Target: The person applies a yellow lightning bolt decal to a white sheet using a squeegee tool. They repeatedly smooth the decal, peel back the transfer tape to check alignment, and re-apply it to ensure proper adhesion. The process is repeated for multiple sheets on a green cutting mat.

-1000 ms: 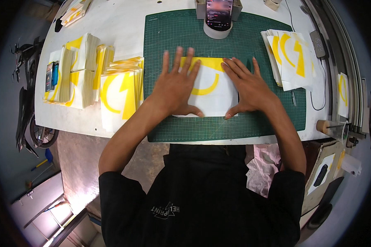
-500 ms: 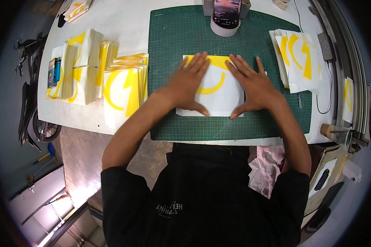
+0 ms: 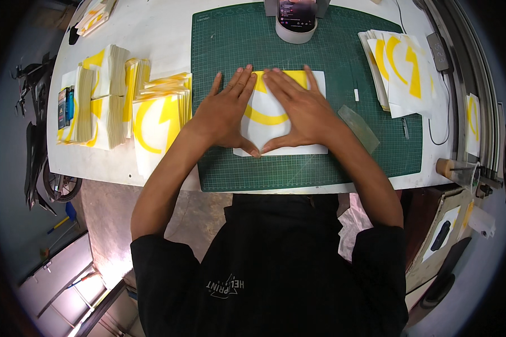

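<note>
A white sheet with a yellow printed design [image 3: 267,116] lies on the green cutting mat [image 3: 253,177]. It looks folded, but my hands hide part of it. My left hand [image 3: 225,115] presses on its left side, fingers spread and pointing away from me. Flat on its right side rests my right hand [image 3: 305,112], fingers also spread. The two thumbs meet near the sheet's front edge. To the right of my right wrist, a translucent flat piece [image 3: 361,129] lies on the mat, near a small white-and-dark strip-like tool [image 3: 356,94].
Stacks of yellow-and-white printed sheets [image 3: 162,121] fill the left, with a lighter [image 3: 69,106] on one. Another sheet pile [image 3: 402,70] sits at the right. A phone [image 3: 296,14] stands in a round white holder [image 3: 296,35] at the back. A cup [image 3: 461,171] is at the right edge.
My right hand has slid left across the sheet, bringing the thumbs together. My left hand has shifted toward the sheet's left edge. The translucent piece now shows. The whole view has shifted slightly.
</note>
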The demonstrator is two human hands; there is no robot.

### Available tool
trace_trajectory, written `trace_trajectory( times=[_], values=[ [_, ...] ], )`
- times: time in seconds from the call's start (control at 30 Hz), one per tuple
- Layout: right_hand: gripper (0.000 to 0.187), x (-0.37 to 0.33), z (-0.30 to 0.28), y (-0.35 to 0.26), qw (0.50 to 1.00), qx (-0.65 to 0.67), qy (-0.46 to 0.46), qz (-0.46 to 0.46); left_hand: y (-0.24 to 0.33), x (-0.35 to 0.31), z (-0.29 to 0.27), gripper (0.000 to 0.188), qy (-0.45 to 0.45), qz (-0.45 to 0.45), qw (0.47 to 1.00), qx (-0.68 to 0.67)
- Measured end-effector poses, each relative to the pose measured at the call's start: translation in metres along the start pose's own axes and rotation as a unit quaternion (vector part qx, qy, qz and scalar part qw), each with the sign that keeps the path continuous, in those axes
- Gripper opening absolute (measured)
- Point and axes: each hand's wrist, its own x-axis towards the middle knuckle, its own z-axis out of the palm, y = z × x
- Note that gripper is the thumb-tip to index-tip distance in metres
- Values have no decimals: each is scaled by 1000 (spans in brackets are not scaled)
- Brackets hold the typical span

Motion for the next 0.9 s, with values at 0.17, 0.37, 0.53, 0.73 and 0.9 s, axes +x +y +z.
trace_trajectory(
  times=[0.17, 0.37, 0.53, 0.73, 0.9],
  values=[
    [151, -52, -31, 38, 994, -67, -18, 88, 0, -3, 1, 170, 7, -7, 1000, 15],
    [111, -53, -39, 8, 997, -38, 38, 52, -7, -5, 3, 153, 79, 29, 994, -66],
    [69, -64, -27, -3, 997, 65, 41, 7, 21, -24, 37, 100, 178, 83, 978, -63],
    [38, -90, -3, -16, 989, 14, 139, -56, 56, -45, 58, 32, 309, 76, 948, 1],
    [38, -109, 10, -38, 988, 40, 145, -28, 88, -59, 79, 43, 297, 9, 955, 18]
  ],
)
